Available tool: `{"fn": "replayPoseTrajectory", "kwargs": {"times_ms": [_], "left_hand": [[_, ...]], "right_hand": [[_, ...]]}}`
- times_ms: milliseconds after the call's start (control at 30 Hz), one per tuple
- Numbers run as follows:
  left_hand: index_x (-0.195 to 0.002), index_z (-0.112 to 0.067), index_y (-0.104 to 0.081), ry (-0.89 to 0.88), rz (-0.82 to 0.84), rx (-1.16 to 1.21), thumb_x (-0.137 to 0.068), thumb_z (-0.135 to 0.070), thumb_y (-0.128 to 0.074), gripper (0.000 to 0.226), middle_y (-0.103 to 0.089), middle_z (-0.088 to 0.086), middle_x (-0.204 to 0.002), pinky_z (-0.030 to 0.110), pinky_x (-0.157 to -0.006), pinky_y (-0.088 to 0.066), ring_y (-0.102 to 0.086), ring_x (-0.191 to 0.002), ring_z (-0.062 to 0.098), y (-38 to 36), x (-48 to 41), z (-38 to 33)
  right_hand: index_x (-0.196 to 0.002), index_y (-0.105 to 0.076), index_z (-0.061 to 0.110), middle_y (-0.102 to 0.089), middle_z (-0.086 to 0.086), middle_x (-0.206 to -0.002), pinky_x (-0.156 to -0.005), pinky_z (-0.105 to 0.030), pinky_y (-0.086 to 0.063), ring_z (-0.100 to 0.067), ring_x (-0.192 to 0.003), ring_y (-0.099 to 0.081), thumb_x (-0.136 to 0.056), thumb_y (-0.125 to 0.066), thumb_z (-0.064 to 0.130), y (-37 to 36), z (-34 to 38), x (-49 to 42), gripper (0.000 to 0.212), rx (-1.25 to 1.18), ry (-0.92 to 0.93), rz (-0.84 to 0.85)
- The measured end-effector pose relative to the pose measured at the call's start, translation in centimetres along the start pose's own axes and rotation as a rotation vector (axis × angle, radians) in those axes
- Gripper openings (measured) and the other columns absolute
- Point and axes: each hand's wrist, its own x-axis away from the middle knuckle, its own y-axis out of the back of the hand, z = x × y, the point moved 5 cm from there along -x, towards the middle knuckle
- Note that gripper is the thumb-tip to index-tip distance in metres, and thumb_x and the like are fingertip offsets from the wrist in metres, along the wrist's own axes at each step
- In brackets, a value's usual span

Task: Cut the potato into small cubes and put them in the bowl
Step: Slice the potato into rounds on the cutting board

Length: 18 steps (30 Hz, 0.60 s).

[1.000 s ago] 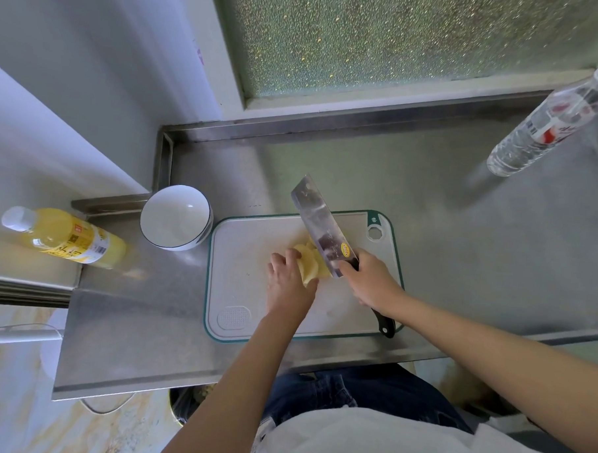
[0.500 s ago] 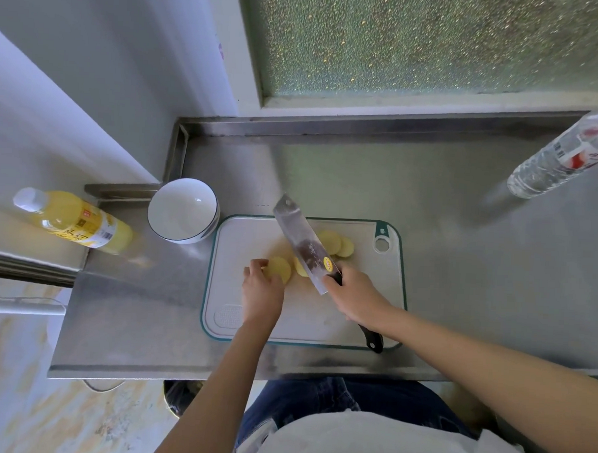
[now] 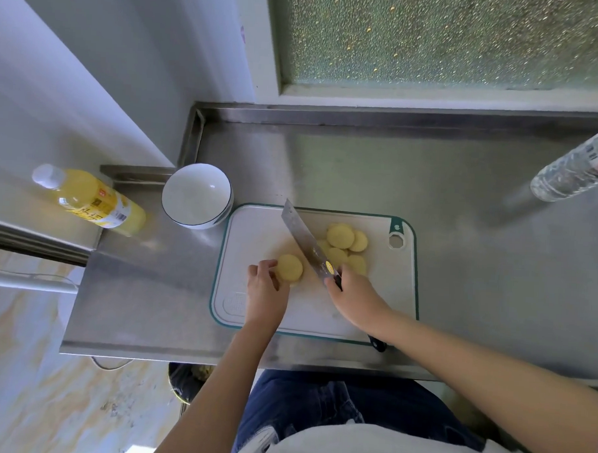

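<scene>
Left grip (image 3: 265, 293): fingers curled, tips holding the edge of a round pale-yellow potato slice (image 3: 289, 267). Right grip (image 3: 354, 297): wrapped round the black handle of a steel cleaver (image 3: 299, 233). Both forearms bare, angled inward.

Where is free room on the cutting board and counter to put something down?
Free: the steel counter between cutting board and water bottle; the board's far left corner, between bowl and knife. Crowded: the board's middle, with potato slices, knife, left hand and right hand.
</scene>
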Motion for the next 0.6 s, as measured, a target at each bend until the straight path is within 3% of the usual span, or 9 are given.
{"fn": "replayPoseTrajectory", "kwargs": {"times_ms": [167,300,433,600], "left_hand": [[-0.121,-0.006,-0.045,-0.075,0.06,-0.034,-0.081,-0.011,-0.067,0.046,-0.042,0.008,-0.117,0.024,-0.078,-0.042,-0.048,-0.088,0.017,0.0,0.3,0.2],[-0.127,-0.008,-0.042,-0.091,0.103,-0.059,-0.077,-0.01,-0.071,0.058,-0.041,0.009,-0.121,0.032,-0.085,-0.047,-0.054,-0.098,0.026,-0.2,0.3,-0.1],[-0.128,-0.006,-0.044,-0.096,0.091,-0.034,-0.081,-0.008,-0.068,0.053,-0.04,0.011,-0.123,0.03,-0.085,-0.046,-0.055,-0.096,0.028,0.0,0.2,0.1],[-0.125,-0.005,-0.047,-0.132,0.078,-0.01,-0.079,-0.012,-0.071,0.052,-0.041,0.008,-0.12,0.026,-0.079,-0.044,-0.053,-0.09,0.024,-0.1,0.0,0.4]], "right_hand": [[-0.087,-0.036,0.011,-0.044,-0.001,-0.065,-0.052,-0.031,-0.034,-0.019,-0.058,-0.046,-0.098,-0.038,0.024,-1.2,1.2,1.1,0.017,0.069,0.048,0.005],[-0.101,-0.039,0.008,-0.051,-0.007,-0.076,-0.062,-0.036,-0.039,-0.027,-0.072,-0.054,-0.099,-0.037,0.023,-2.8,1.8,1.6,0.015,0.172,0.041,0.023],[-0.093,-0.031,0.013,-0.058,-0.016,-0.087,-0.066,-0.033,-0.038,-0.034,-0.085,-0.059,-0.099,-0.037,0.024,-3.5,2.1,1.9,0.013,0.15,0.002,0.017],[-0.094,-0.029,0.016,-0.053,-0.008,-0.083,-0.068,-0.03,-0.034,-0.027,-0.08,-0.053,-0.099,-0.037,0.026,-3.4,2.2,2.5,0.014,0.145,0.016,0.034]]}}
